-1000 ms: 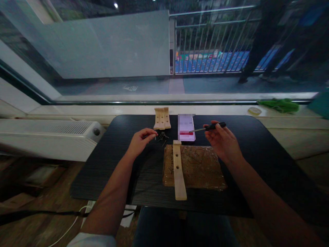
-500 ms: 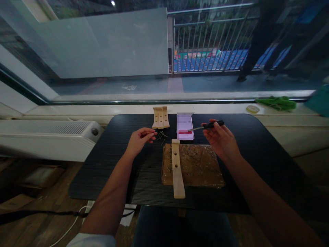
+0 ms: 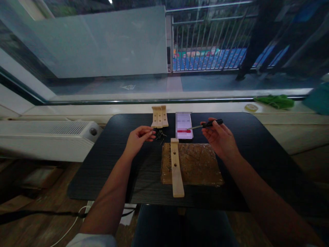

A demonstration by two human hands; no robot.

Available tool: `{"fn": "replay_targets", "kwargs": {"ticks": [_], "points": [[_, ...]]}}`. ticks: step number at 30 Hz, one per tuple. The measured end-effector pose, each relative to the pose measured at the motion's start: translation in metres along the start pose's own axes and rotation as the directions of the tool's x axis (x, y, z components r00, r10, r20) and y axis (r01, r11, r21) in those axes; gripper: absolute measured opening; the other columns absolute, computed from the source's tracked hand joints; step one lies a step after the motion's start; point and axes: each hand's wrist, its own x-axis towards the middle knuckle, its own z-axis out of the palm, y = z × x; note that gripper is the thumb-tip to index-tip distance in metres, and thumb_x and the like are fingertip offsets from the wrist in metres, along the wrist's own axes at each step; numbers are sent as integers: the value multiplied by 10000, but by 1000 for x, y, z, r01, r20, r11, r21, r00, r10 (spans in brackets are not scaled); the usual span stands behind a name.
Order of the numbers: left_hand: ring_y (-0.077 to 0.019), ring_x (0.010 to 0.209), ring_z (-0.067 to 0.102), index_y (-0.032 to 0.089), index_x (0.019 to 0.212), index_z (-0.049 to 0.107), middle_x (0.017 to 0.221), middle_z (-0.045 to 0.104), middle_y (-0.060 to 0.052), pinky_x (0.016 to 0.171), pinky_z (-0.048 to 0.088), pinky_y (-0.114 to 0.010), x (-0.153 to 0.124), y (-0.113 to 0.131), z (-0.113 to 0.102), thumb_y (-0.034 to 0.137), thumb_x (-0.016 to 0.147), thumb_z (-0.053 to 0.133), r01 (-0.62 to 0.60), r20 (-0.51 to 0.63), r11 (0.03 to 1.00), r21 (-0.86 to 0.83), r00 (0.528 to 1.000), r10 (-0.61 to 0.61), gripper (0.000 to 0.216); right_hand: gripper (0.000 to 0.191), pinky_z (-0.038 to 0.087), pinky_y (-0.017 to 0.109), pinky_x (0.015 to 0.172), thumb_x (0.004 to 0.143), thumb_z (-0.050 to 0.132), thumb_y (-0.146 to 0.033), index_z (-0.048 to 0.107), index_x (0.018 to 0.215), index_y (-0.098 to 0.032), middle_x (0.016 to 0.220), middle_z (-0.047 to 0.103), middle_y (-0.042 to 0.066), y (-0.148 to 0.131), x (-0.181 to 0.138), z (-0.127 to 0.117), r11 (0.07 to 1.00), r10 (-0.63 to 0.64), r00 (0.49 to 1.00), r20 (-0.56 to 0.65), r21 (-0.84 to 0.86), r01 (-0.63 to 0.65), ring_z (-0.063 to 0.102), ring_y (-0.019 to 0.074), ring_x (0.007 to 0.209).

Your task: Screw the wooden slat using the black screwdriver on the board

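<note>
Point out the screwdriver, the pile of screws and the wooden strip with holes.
screwdriver (image 3: 211,123): head view, black handle.
pile of screws (image 3: 160,135): head view, middle of the pile.
wooden strip (image 3: 175,168): head view, mid-length, below the holes.

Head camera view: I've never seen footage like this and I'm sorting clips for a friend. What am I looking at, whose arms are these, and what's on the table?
The camera sits on a person's head, looking forward and down, so both arms are their own. The right hand holds a black-handled screwdriver. The left hand pinches something small, probably a screw, beside a pile of dark screws. On the dark table lie a brown board with a wooden strip across it, more wooden pieces and a phone. Beyond is a window.
</note>
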Motion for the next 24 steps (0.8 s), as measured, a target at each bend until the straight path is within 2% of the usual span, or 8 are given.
{"fn": "replay_targets", "kwargs": {"ticks": [5,11,16,18,21,24], "points": [[-181,690,712,135,900,672,830,756,-81,603,577,-274,0,1,0,388,561,825,6,-3,1000,-2,1000,-6,450,178,595,267,695,770,664,-356,605,902,-251,842,737,0,1,1,-3,996,-21,1000,20,-83,22,678,105,651],[-149,644,674,132,792,707,835,749,-88,492,482,-201,-2,3,0,391,604,789,-14,15,997,80,1000,13,331,180,583,292,740,789,626,-356,586,928,-248,886,728,21,0,0,-4,992,-17,1000,-3,-126,17,672,113,677],[-74,467,510,150,772,727,641,691,-20,418,360,-176,-2,-1,0,360,623,764,-73,10,984,162,997,72,260,206,581,319,761,783,629,-392,584,928,-253,904,726,19,1,0,-4,985,-31,999,15,-167,33,675,126,701],[-86,504,532,162,771,726,684,707,-24,455,395,-191,-3,0,2,349,630,761,-84,9,983,165,996,84,237,189,582,287,732,775,649,-369,593,914,-255,875,730,8,0,0,-3,993,-17,1000,9,-118,18,671,111,679],[-141,667,631,168,750,715,769,732,-40,605,496,-245,-8,6,8,348,629,765,-88,34,984,153,996,83,222,170,581,248,690,764,672,-343,605,893,-255,831,733,-4,-1,-1,-2,999,-5,1000,0,-52,5,665,94,652],[-175,747,657,161,749,709,795,734,-53,720,522,-299,-13,14,16,381,624,771,-99,80,981,164,993,87,260,184,588,261,689,759,678,-350,607,897,-250,833,735,-3,-1,0,-2,999,-10,1000,2,-52,10,670,103,654]]}}
